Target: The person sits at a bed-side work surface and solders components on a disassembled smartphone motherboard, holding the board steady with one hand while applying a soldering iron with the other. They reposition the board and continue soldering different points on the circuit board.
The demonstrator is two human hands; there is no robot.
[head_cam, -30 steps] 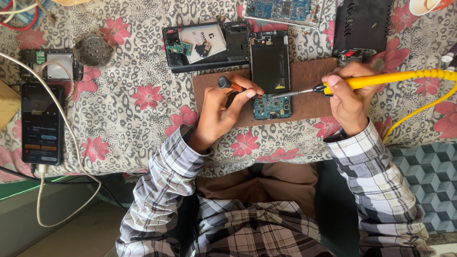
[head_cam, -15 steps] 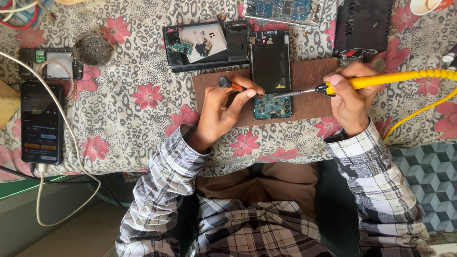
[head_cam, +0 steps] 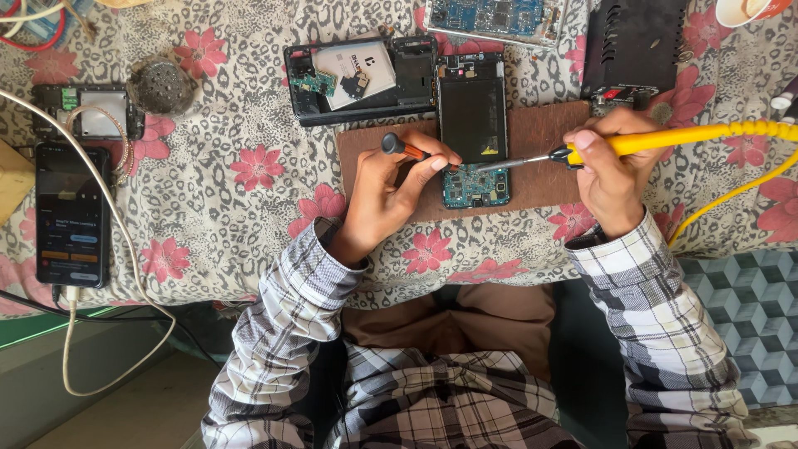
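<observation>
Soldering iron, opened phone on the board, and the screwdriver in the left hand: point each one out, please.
Soldering iron (head_cam: 665, 140), head view, on its yellow handle.
Opened phone (head_cam: 472, 108), head view, on its dark battery.
Screwdriver (head_cam: 391, 143), head view, on its black handle end.

Yellow soldering iron (head_cam: 665, 140); pink-flowered leopard-print cloth (head_cam: 249, 191); brown board (head_cam: 540, 158); tool (head_cam: 411, 150) grip seemingly orange-black.

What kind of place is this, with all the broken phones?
Probably a small phone repair bench. An opened phone lies on a brown board, the right hand holds a yellow soldering iron to it, and more phone parts lie on the flowered cloth.
</observation>
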